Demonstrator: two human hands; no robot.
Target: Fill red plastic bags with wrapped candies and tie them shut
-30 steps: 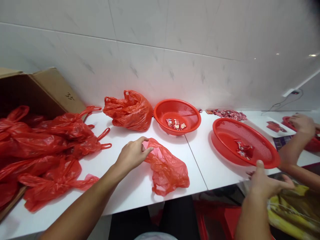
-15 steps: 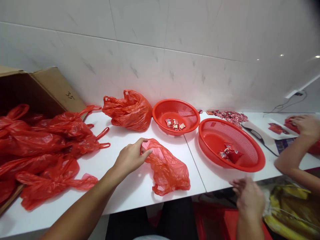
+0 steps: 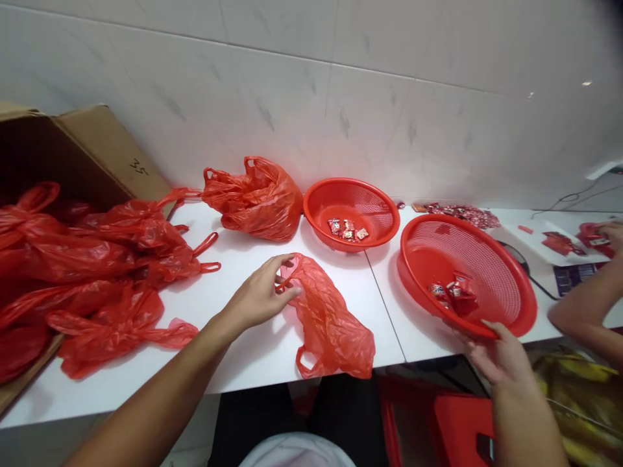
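Observation:
My left hand [image 3: 260,295] pinches the top edge of a crumpled red plastic bag [image 3: 331,321] lying on the white counter [image 3: 243,357]. My right hand [image 3: 496,353] grips the near rim of a large red mesh basket [image 3: 487,259], which tilts toward me with a few wrapped candies [image 3: 450,288] inside. A smaller red basket [image 3: 353,211] with candies stands behind, near the wall.
A stuffed red bag [image 3: 256,198] sits by the wall. Many red bags [image 3: 73,259] spill from a cardboard box [image 3: 82,149] at left. Another person's arm [image 3: 584,305] and hand work at far right near red packets [image 3: 559,241]. A red stool [image 3: 457,428] stands below the counter.
My right hand let go of the big basket's rim, dropped below the counter edge, then came back up to grip the rim. The basket shifted left and tilted. My left hand stayed on the bag.

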